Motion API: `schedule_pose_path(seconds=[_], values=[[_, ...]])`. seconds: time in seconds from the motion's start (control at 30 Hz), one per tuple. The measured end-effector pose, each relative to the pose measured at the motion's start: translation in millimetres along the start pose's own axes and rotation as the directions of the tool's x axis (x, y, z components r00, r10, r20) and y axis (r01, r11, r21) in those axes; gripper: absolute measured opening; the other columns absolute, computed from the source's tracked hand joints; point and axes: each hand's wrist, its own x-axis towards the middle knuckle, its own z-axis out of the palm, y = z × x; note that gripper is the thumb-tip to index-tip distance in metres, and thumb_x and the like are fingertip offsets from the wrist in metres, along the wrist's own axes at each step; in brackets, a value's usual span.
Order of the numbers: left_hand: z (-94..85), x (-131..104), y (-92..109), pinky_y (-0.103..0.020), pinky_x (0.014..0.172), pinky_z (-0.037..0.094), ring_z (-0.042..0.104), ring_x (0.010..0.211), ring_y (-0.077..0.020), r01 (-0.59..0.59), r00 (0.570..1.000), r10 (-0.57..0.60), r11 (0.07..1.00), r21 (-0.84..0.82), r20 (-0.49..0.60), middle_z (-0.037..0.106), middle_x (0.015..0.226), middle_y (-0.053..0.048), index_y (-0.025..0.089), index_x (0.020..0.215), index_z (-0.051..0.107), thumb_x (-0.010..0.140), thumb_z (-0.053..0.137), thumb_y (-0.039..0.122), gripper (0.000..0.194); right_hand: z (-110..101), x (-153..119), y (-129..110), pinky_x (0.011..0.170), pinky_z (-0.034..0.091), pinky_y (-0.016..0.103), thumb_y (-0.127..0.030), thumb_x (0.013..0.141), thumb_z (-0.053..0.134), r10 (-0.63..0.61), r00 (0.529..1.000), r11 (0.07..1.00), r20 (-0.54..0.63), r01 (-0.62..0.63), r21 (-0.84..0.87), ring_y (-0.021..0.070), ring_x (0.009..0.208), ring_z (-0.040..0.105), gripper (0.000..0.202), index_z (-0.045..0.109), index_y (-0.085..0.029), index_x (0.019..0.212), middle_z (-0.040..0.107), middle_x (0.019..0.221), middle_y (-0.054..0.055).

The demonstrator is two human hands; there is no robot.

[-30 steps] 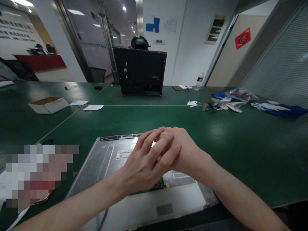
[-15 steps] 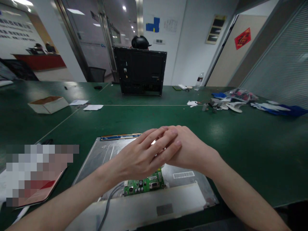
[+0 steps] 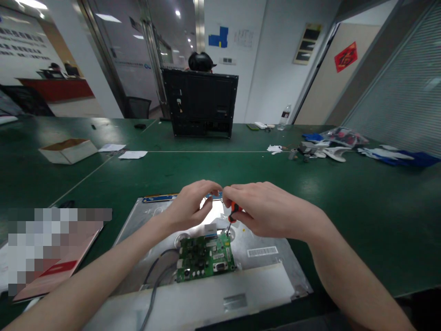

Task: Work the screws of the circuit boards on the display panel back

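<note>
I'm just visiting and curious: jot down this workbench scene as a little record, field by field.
Right hand: holds a red-and-black screwdriver
Left hand: beside it, fingers curved, nothing visibly held
Screwdriver tip: at or just above the circuit board's far right corner
Circuit board: green, lying on a flat metal panel
Cable: grey, crossing the panel left of the board
Far side of table: upright black screen housing, bottle
Far left: open white box

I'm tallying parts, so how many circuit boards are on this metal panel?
2: the green board near the middle of the metal panel, and the narrow blue board along its far edge, partly hidden by the left hand. More may be hidden.
</note>
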Motion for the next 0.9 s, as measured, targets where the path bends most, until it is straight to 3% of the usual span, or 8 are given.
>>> schedule_pose_path(seconds=[0.1,0.2,0.27,0.43,0.6,0.77,0.9], values=[[12.4,-1.4,-6.3,-0.026,0.067,0.045,0.059,0.072,-0.0158,0.097,0.976,-0.080,0.993,-0.075,0.201,0.067,0.082,-0.004,0.015,0.088,0.063,0.083,0.047,0.009,0.018,0.0,4.5,-1.5,0.055,0.029,0.028,-0.027,0.089,0.057,0.037,0.999,0.997,-0.020,-0.038,-0.064,0.0180,0.074,0.063,0.011,0.054,-0.022,0.098,0.069,0.090,0.001],[23.1,-3.9,-5.0,-0.025,0.067,0.044,0.060,0.073,-0.0160,0.109,0.921,-0.041,0.982,-0.155,0.388,0.069,0.083,-0.003,0.016,0.087,0.066,0.082,0.053,0.009,0.016,-0.5,8.1,-2.9,0.054,0.026,0.027,-0.034,0.092,0.054,0.092,0.996,0.987,-0.015,-0.093,-0.131,0.0186,0.070,0.062,0.013,0.056,-0.022,0.096,0.069,0.082,0.002],[28.3,-5.9,-3.7,-0.025,0.068,0.044,0.061,0.074,-0.0165,0.115,0.896,-0.011,0.972,-0.208,0.443,0.069,0.084,-0.004,0.015,0.088,0.067,0.082,0.055,0.010,0.015,-1.2,8.2,-2.9,0.055,0.026,0.027,-0.034,0.091,0.053,0.082,0.997,0.989,-0.008,-0.082,-0.123,0.0185,0.071,0.062,0.012,0.056,-0.023,0.095,0.069,0.085,0.002],[37.6,-11.4,-5.8,-0.025,0.068,0.044,0.061,0.074,-0.0174,0.166,0.882,-0.038,0.958,-0.234,0.470,0.069,0.082,-0.003,0.015,0.089,0.068,0.080,0.059,0.010,0.014,-1.8,4.7,-0.6,0.055,0.028,0.027,-0.025,0.086,0.055,-0.031,1.000,1.000,0.002,0.031,-0.004,0.0161,0.073,0.060,0.013,0.054,-0.022,0.098,0.068,0.094,0.002],[48.8,-16.1,-10.5,-0.025,0.068,0.046,0.062,0.076,-0.0179,0.231,0.875,-0.086,0.939,-0.254,0.477,0.070,0.084,-0.004,0.014,0.089,0.068,0.077,0.060,0.007,0.017,-0.1,6.2,0.9,0.054,0.028,0.027,-0.019,0.085,0.053,-0.020,1.000,1.000,-0.001,0.020,-0.012,0.0164,0.075,0.061,0.015,0.054,-0.021,0.100,0.068,0.094,0.002],[53.4,-17.4,-15.4,-0.023,0.065,0.044,0.061,0.071,-0.0156,0.271,0.881,-0.101,0.908,-0.318,0.462,0.068,0.077,-0.001,0.015,0.082,0.067,0.078,0.060,0.009,0.010,0.5,9.3,1.8,0.053,0.026,0.028,-0.028,0.089,0.053,0.049,0.999,0.995,-0.021,-0.051,-0.085,0.0174,0.069,0.060,0.011,0.055,-0.022,0.098,0.068,0.084,0.002],[54.7,-18.1,-19.9,-0.023,0.064,0.044,0.060,0.069,-0.0150,0.304,0.872,-0.103,0.880,-0.365,0.478,0.068,0.077,-0.001,0.014,0.083,0.067,0.080,0.059,0.013,0.009,-0.9,7.3,3.1,0.054,0.028,0.027,-0.025,0.086,0.055,0.019,1.000,0.998,0.003,-0.019,-0.058,0.0165,0.072,0.060,0.013,0.055,-0.021,0.098,0.068,0.090,0.002]])
